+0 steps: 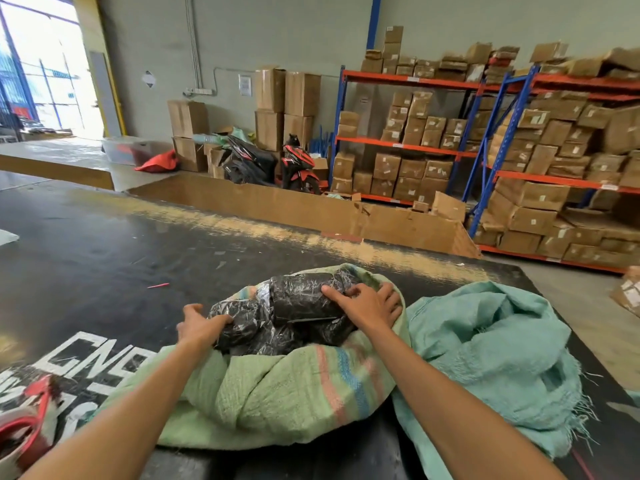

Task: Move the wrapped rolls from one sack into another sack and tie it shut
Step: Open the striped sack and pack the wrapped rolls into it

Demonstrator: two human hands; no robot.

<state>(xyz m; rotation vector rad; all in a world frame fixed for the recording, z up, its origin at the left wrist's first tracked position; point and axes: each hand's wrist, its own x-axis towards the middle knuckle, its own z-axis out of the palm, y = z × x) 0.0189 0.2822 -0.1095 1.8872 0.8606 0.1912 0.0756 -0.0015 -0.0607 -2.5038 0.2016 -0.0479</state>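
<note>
- The black table [104, 244] fills the lower and left parts of the view, with white lettering [86, 358] at about 8 o'clock.
- Blue-and-orange shelving [485, 147], stacked with brown cardboard boxes [408, 168], stands against the far wall at 1 to 3 o'clock.
- The light green sack [277, 389], with pink and blue stripes, lies on the table at 6 o'clock, its mouth rolled open toward 12 o'clock.
- The teal sack [491, 348] lies crumpled just beside it at 4 o'clock, touching its right edge; frayed threads hang from its near side.
- Two parked scooters [273, 164] stand at 12 o'clock by tall stacked cartons [287, 109].
- The wrapped rolls [298, 310], in shiny black plastic, are heaped in the open mouth of the light green sack; the topmost roll lies across the pile.
- The right hand [367, 303] rests on the right end of the topmost roll, its fingers curled over the wrap and grasping it, the hand's outer edge against the sack's rim.
- The left hand [199, 327] grips a lower roll at the left of the pile, at 9 o'clock from the heap, thumb on top.
- A small pink stick [158, 285] lies on the table at 10 o'clock from the sack.
</note>
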